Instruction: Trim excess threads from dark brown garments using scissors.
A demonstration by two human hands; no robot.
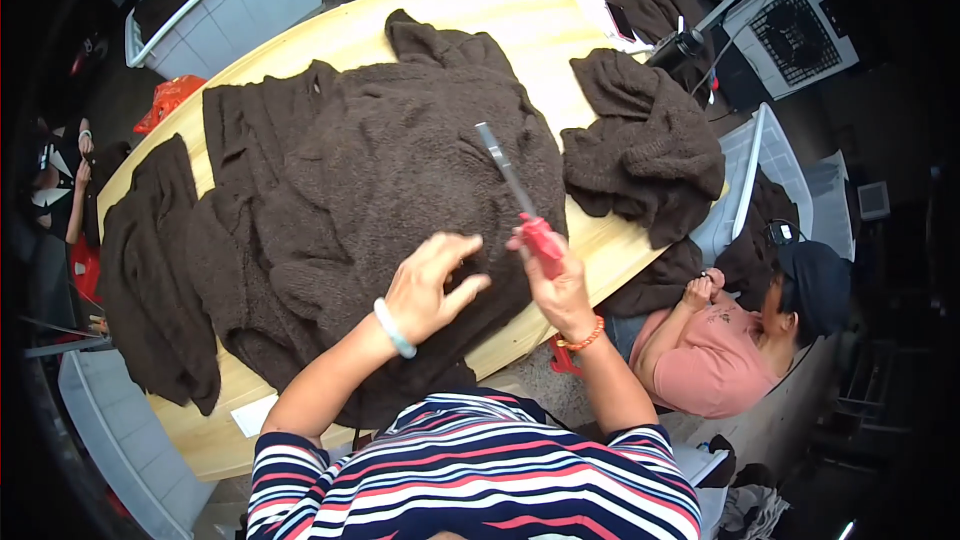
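Observation:
A dark brown knitted garment (400,160) lies spread in front of me, its folds bunched toward the left. My left hand (430,288) hovers over or rests on its near part, fingers half curled and thumb apart, with nothing seen in it; I cannot tell whether it touches the knit. In my right hand (557,290) is a red-handled tool with a long narrow metal blade (508,175), its tip pointing away from me above the garment. Whether it is a pair of closed scissors or a single blade does not show.
The pale wooden table (590,230) has a curved edge. More brown knitwear (645,140) lies at the right, another piece (155,270) at the left. Plastic bins (235,10) stand around. A person in a pink top (705,360) sits close on the right; other people are farther off.

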